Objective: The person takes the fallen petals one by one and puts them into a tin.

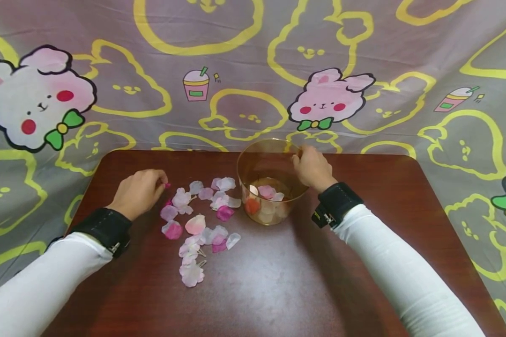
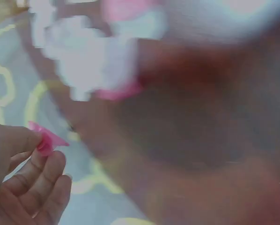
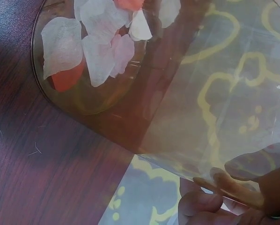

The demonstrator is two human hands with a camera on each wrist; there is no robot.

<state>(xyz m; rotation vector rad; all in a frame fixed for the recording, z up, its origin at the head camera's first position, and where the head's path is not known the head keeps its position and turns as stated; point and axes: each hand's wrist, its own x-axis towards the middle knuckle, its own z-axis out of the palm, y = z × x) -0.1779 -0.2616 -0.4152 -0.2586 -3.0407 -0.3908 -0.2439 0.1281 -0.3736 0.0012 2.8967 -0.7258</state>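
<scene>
One table (image 1: 274, 290): left grip (image 1: 137, 191) pinches one petal (image 2: 47, 140), right grip (image 1: 313, 168) holds one bowl (image 1: 259, 164).

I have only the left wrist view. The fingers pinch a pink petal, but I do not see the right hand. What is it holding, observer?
Observer: The right hand grips the rim of a transparent amber container.

Operator: Thank you. Is something inside it?

Observer: Yes, the right wrist view shows several petals in it, mostly pale, with some orange-red.

Operator: And is my pink petal above that container?

Observer: No. In the head view, loose petals lie on the table between the left hand and the container.
</scene>
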